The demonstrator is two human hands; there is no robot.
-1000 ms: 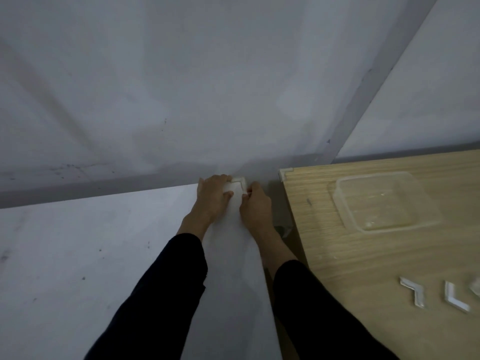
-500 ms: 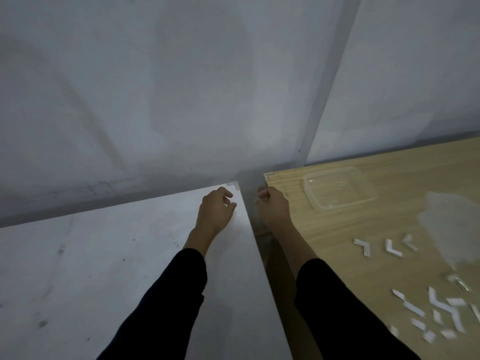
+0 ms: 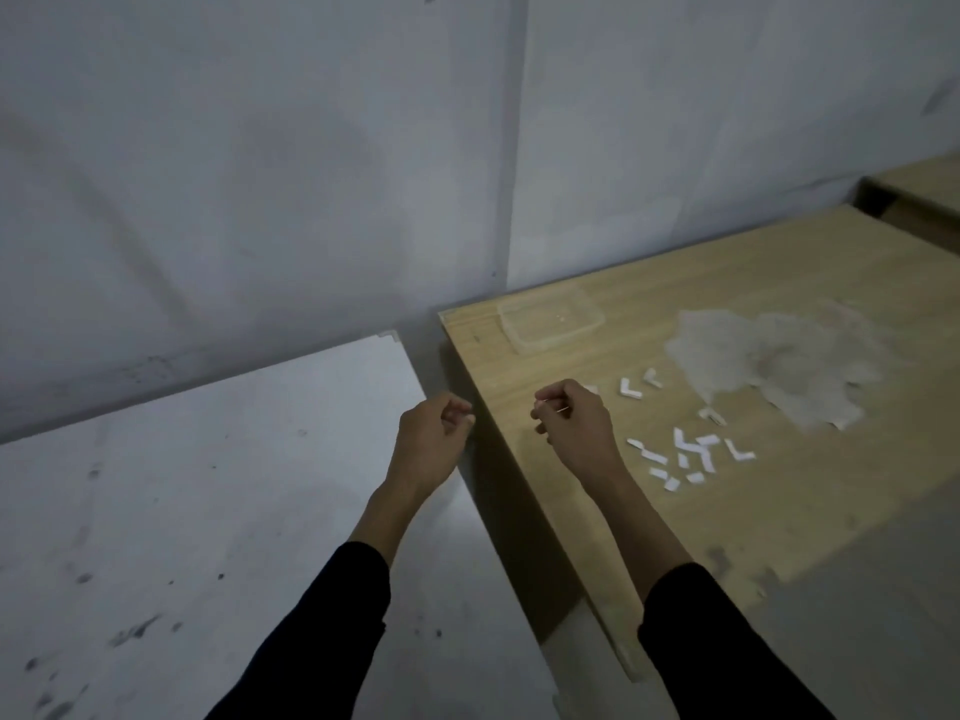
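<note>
My left hand (image 3: 431,439) hovers over the right edge of the white table (image 3: 208,485), fingers loosely curled and holding nothing. My right hand (image 3: 571,428) is over the wooden table (image 3: 675,537) and pinches a thin pale strip (image 3: 551,405) between thumb and fingertips. A small clear corner guard (image 3: 388,335) sits on the white table's far right corner. Several white L-shaped pieces (image 3: 685,452) lie scattered on the wood just right of my right hand.
A clear shallow plastic container (image 3: 550,319) stands near the wooden table's far left corner. A crumpled translucent wrapper (image 3: 769,366) lies behind the pieces. A narrow gap separates the two tables. Grey walls stand behind; another wooden surface (image 3: 924,194) is at far right.
Both hands have pulled back from the white table's far corner toward me. The right hand moved across onto the wooden table, and the view swung right.
</note>
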